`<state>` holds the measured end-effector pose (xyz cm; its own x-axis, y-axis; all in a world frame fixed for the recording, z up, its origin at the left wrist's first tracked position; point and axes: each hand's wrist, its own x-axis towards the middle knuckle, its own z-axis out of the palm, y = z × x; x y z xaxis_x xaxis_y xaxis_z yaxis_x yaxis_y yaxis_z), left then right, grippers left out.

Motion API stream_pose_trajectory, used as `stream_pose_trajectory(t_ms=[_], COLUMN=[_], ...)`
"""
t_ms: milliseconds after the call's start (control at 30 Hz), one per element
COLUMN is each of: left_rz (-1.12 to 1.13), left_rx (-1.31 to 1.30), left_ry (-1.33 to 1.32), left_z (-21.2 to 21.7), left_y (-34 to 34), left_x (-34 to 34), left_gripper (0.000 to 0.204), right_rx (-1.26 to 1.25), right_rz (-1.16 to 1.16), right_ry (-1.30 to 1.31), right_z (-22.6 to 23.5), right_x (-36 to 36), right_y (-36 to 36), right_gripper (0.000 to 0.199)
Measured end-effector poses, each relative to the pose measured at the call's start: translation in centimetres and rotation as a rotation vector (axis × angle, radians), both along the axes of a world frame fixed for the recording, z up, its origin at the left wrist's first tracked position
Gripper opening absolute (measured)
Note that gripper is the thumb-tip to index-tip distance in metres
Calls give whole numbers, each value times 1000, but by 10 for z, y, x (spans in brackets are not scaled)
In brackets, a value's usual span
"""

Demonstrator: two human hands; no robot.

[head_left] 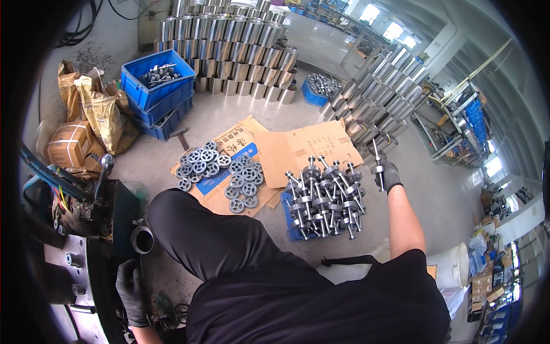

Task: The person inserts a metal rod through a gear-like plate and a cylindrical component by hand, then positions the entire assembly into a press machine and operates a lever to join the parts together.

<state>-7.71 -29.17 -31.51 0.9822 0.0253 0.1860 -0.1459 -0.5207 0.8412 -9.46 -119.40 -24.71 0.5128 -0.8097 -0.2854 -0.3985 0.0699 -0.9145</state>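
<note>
I count 1 L hand [132, 291], 1 R hand [391, 175], 1 held shaft [378, 168]; approx. 2 doz. or more piled shafts [323, 203], overlapping, no exact no. poss.; 20-odd spoked discs [224, 160]; 3 stacked blue crates [169, 94] plus 1 far crate [314, 99], 1 near crate [292, 227]; 2 lg. cyl. stacks [246, 54]; 1 hammer [182, 138]; 1 strapped ctn. [70, 143]; 1 white tub [452, 266].

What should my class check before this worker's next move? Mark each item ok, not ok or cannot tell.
1. Right hand gripping a metal shaft: ok.
2. Left hand free of objects: cannot tell.
3. Both hands gloved: ok.
4. Held shaft clear of the shaft pile: ok.
5. Pile within the blue crate: not ok, heaped over its rim.
6. Spoked discs apart from the pile: ok.
</note>
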Motion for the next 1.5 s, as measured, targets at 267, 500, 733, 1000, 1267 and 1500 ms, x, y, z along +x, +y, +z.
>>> stream_pose_trajectory(t_ms=[267, 500, 733, 1000, 1267, 1500], left_rz=[13, 28, 6, 81, 51, 37], left_rx=[31, 74, 33, 7, 27, 29], left_ry=[33, 49, 196, 322, 367, 397], left_z=[-12, -30, -59, -69, -87, -69], left_y=[14, 22, 32, 39, 42, 28], left_x=[-6, -7, -13, -20, -20, -14], left_gripper=[20, 20, 22, 19, 19, 20], right_rx=[-92, -102, -623, -450, -236, -245], right_rz=[-170, -353, 136, -113, -130, -208], right_ry=[355, 502, 944, 687, 818, 847], right_z=[-33, -106, -188, -215, -247, -304], right_x=[-79, -135, -144, -105, -106, -125], right_y=[-21, -93, -118, -23, -87, -137], right_gripper=[30, 28, 39, 79, 77, 74])
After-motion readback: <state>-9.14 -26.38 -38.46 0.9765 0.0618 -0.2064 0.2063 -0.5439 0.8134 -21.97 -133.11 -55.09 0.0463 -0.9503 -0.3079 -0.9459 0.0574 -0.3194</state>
